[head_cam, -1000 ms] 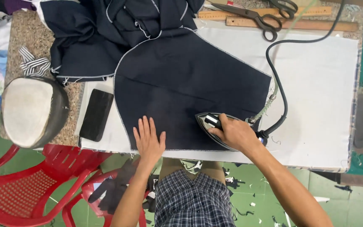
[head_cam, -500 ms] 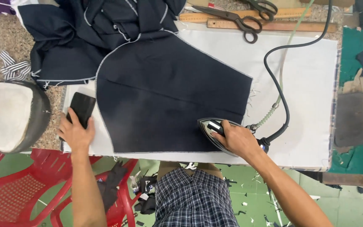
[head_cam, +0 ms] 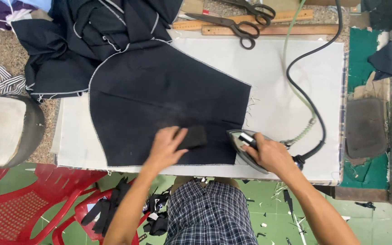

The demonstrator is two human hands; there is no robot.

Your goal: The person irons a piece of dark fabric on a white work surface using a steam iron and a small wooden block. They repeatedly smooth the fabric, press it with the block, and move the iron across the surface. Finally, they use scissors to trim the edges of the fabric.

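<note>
From the head camera I see my left hand (head_cam: 166, 147) lying on the dark navy fabric panel (head_cam: 169, 97), fingers closed over a small black rectangular block (head_cam: 192, 137) that sticks out past the fingertips. My right hand (head_cam: 271, 156) wraps shut around the handle of the iron (head_cam: 246, 147), whose pointed metal soleplate sits at the panel's right edge on the white padded board (head_cam: 291, 77). The cloth looks matte, pale-stitched along its curved edge. Steel scissors (head_cam: 232, 25) lie on wooden rulers (head_cam: 291, 29).
</note>
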